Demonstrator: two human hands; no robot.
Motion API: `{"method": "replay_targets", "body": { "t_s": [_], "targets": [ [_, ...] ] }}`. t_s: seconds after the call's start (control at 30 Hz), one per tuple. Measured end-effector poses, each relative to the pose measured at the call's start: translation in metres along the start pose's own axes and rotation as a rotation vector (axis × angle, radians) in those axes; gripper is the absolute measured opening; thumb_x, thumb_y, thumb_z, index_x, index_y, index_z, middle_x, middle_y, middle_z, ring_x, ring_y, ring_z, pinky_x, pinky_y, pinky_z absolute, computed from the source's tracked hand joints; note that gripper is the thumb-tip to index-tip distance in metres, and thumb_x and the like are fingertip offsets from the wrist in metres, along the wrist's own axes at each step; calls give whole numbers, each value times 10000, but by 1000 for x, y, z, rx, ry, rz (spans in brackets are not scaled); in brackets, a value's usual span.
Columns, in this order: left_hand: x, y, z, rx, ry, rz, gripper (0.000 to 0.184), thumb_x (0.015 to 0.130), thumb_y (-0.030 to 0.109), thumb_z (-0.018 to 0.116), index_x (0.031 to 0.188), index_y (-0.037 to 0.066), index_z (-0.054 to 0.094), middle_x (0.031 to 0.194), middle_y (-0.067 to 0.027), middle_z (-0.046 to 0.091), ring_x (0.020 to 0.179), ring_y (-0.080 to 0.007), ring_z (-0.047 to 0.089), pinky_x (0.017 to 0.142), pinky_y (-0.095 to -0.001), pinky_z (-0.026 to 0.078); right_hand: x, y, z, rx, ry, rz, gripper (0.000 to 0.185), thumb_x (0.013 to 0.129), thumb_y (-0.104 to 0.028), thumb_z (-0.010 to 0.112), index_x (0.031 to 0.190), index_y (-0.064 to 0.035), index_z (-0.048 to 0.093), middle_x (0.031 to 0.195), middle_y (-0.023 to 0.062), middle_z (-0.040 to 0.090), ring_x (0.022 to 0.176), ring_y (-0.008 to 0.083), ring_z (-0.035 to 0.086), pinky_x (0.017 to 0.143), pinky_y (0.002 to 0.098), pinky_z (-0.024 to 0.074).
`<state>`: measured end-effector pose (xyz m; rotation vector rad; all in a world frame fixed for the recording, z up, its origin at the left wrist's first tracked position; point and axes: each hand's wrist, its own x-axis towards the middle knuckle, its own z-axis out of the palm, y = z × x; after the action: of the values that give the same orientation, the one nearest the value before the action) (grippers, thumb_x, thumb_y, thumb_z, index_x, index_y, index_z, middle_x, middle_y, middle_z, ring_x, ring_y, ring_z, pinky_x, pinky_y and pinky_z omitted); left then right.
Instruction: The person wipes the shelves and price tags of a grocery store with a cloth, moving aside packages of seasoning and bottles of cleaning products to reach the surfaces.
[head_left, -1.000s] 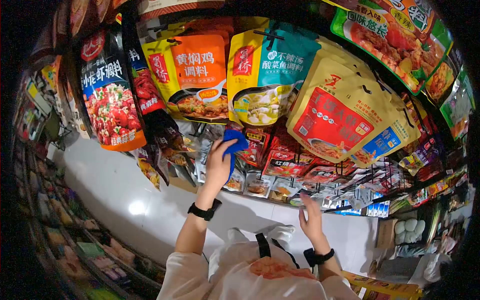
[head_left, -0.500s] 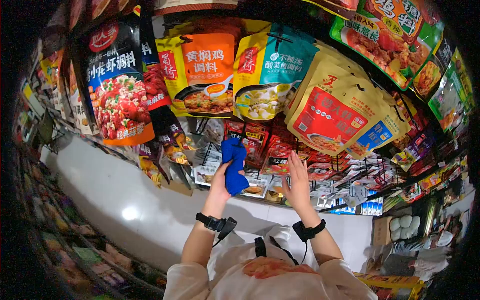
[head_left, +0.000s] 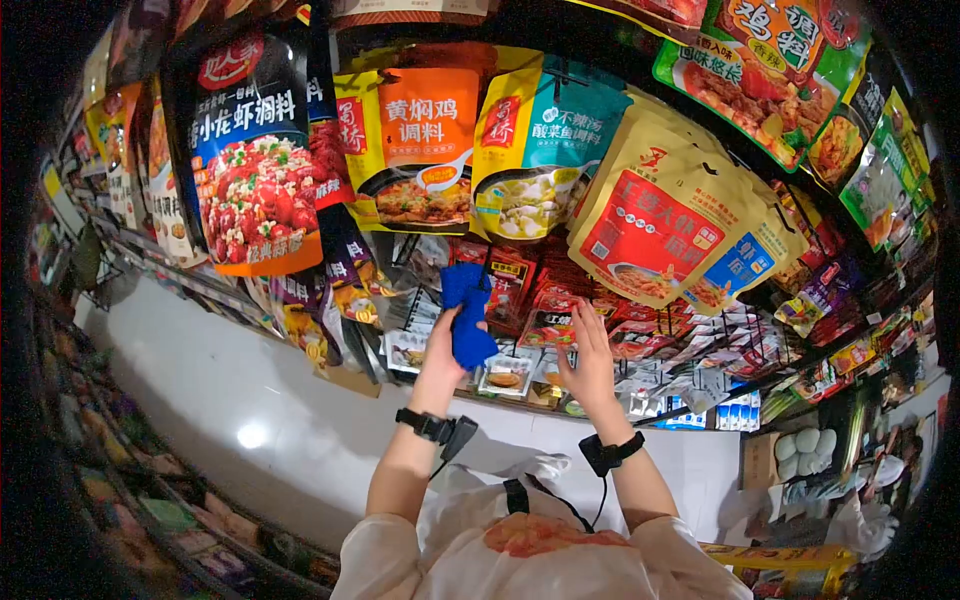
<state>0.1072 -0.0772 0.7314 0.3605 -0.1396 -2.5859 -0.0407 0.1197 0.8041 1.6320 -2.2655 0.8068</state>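
A folded blue cloth (head_left: 472, 330) is gripped in my left hand (head_left: 441, 345), with its upper end sticking out past my fingers. My right hand (head_left: 590, 362) is held up with fingers stretched out and nothing in it, near the red seasoning packets (head_left: 552, 318) on the rack. Above my hands hang an orange and yellow seasoning pouch (head_left: 418, 150), a teal and yellow pouch (head_left: 535, 150) and several gold pouches with red labels (head_left: 655, 215). Whether my right fingertips touch the packets, I cannot tell.
On the left hangs a large black crayfish seasoning pouch (head_left: 255, 160). White packets (head_left: 505, 374) line the lower rack. Pale floor (head_left: 190, 370) lies between this rack and another shelf (head_left: 150, 480). Round pale items in a box (head_left: 805, 453) stand at the right.
The blue cloth has shifted and now looks more bunched in my left hand. My right hand has stayed almost in place. The view has turned slightly.
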Motion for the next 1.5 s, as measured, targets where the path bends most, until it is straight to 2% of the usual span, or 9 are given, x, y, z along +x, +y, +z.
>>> {"method": "replay_targets", "body": {
  "t_s": [0.33,0.57,0.87,0.93,1.27,1.33,1.4,1.47,1.5],
  "targets": [
    [-10,25,-2,166,13,-52,398,934,238,515,1250,-4,498,1029,-131,645,691,-216,604,616,-322,519,-2,0,6,15,26,30,715,747,-43,660,1402,6,379,1483,180,348,1383,365,312,1157,467,250],
    [37,35,30,366,72,40,236,896,323,619,960,97,602,762,-32,620,618,-175,602,535,-313,506,1,-1,-2,59,14,31,705,723,-28,658,1382,3,409,1456,197,382,1379,373,320,1148,483,252],
    [39,26,18,451,286,271,202,917,224,597,1080,104,597,847,-61,657,640,-177,609,571,-317,511,1,-2,0,52,-5,31,702,713,-47,654,1366,26,406,1470,205,342,1379,392,298,1162,498,224],
    [29,25,23,626,62,270,214,912,217,603,1098,111,596,856,-57,655,631,-165,599,552,-313,498,2,-1,1,74,-1,18,706,711,-52,659,1365,32,404,1472,215,336,1374,404,301,1157,508,224],
    [-29,52,-12,397,-5,-149,245,891,171,613,1089,34,570,879,-90,630,649,-180,593,572,-279,478,1,-2,10,83,56,26,694,699,-21,649,1349,43,414,1473,205,350,1367,405,316,1138,533,236],
    [-45,37,9,701,347,343,298,896,106,580,1181,21,576,1047,-87,647,857,-173,607,721,-284,495,2,-3,8,58,51,39,675,706,-14,643,1340,43,419,1469,209,354,1360,408,327,1133,538,243],
    [-41,31,10,800,376,534,351,907,64,554,1254,16,548,1067,-95,646,916,-192,600,814,-291,481,3,-3,10,55,58,32,659,711,-11,639,1331,45,423,1467,214,355,1358,409,328,1131,538,244],
    [-47,34,36,1631,264,1286,416,852,29,576,1267,16,554,1133,-115,618,993,-247,576,851,-349,477,2,-3,11,58,76,23,648,717,-13,637,1325,51,424,1467,217,353,1359,411,323,1132,534,241],
    [-54,34,55,1628,263,1282,416,852,29,576,1267,16,554,1133,-115,618,993,-247,576,851,-349,477,2,-3,11,55,74,25,648,717,-13,637,1325,51,424,1467,217,353,1359,411,323,1132,534,241]
  ]
}}
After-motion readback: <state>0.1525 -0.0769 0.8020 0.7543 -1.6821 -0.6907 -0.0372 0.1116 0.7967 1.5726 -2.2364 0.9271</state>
